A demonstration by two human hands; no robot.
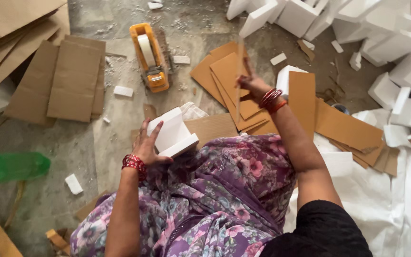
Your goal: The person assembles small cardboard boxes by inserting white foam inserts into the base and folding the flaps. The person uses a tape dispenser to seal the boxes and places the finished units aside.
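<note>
Head view: left hand (144, 145) gripped white L-shaped foam block (172, 133), braced on lap for steadiness. Right hand (251, 85) pinched thin brown cardboard strip (239, 71), raised upright beyond foam block. Orange tape dispenser (149, 56) lay on floor beyond foam block, brown cardboard stack (224, 76) to its right.

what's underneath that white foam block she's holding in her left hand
The white foam block rests against the purple floral cloth, with a brown cardboard sheet behind. Whatever lies directly beneath is hidden.
</note>
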